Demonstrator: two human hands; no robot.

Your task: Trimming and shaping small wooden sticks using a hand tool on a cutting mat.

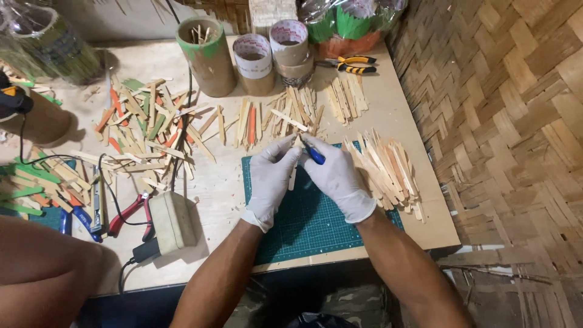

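Note:
Both my hands wear white gloves and meet over the far edge of a green cutting mat (316,225). My left hand (271,176) pinches a thin wooden stick (293,176) that hangs down between the hands. My right hand (336,176) is closed around a blue-handled cutting tool (314,156) whose tip points at the stick's top end. A heap of plain wooden sticks (384,170) lies just right of my right hand, partly on the mat.
Painted and plain sticks (146,124) lie scattered on the board to the left. Cardboard tubes (207,58) and tape rolls (290,42) stand at the back, with yellow-handled pliers (352,64). Red-handled pliers (130,212), a cable and a wooden block (172,222) lie front left. A woven wall is on the right.

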